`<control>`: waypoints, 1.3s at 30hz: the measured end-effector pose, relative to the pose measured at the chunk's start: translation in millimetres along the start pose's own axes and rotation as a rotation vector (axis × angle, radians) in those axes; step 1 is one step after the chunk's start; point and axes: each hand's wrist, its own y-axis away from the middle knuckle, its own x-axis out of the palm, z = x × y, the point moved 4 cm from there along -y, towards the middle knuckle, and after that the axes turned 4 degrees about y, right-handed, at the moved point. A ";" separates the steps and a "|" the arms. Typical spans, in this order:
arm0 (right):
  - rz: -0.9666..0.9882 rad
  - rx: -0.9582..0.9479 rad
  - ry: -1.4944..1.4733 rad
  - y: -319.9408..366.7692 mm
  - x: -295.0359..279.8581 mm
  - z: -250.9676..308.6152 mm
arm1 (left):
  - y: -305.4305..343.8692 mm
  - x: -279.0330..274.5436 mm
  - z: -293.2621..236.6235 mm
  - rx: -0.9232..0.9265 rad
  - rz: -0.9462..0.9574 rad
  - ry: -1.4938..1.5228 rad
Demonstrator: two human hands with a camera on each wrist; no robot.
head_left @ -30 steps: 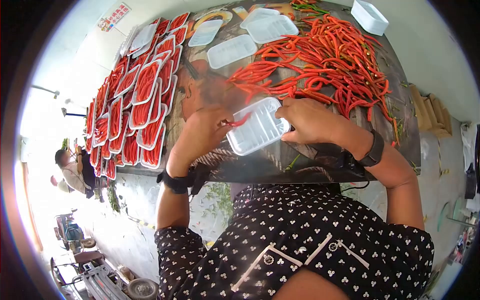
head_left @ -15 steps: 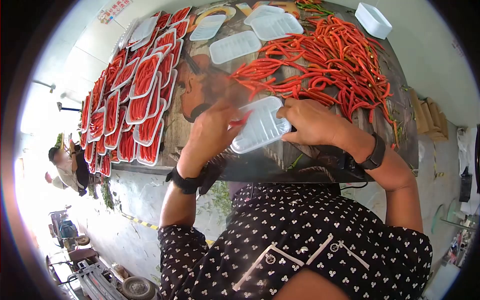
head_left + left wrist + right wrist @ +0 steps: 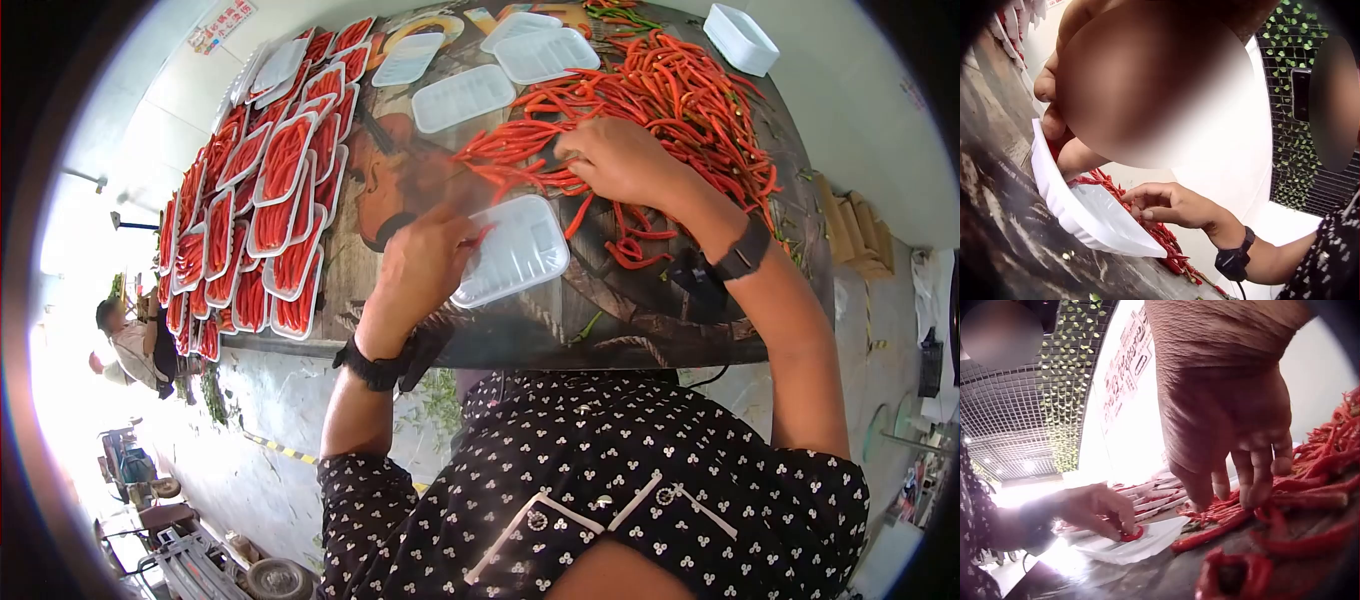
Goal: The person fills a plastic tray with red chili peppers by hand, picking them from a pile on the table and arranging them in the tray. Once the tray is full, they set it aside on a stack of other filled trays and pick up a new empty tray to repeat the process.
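Observation:
An upturned white plastic tray (image 3: 520, 258) lies tilted on the tabletop before me, near the front edge. My left hand (image 3: 420, 265) is at its left side and pinches a red chili pepper (image 3: 482, 236) over the tray; the thumb reaches inside the rim in the left wrist view. My right hand (image 3: 622, 162) is over the near left part of the loose chili pile (image 3: 690, 105). In the right wrist view its fingers (image 3: 1260, 469) hang down, fairly straight and spread, with the fingertips right at the peppers. A few chilies lie between that hand and the tray.
Trays filled with red chilies (image 3: 285, 165) are piled along the table's left side. Several white trays (image 3: 463, 98) lie at the back, and a stack of white trays (image 3: 740, 40) stands at the far right corner. Another person (image 3: 135, 335) is off to the left.
My right hand has let go of the tray's right side and moved up and away to the chili pile. My left hand stays by the tray with the chili pepper.

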 end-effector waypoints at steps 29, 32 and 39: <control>0.025 -0.110 -0.075 -31.5 26.1 9.3 | 6.5 2.2 0.7 -0.016 -0.060 0.031; -0.001 -0.064 0.050 -23.9 21.8 19.1 | 6.4 2.7 1.3 0.002 -0.062 0.043; 0.116 0.128 0.136 -27.0 20.4 -39.6 | 5.8 2.4 0.5 0.002 -0.066 0.059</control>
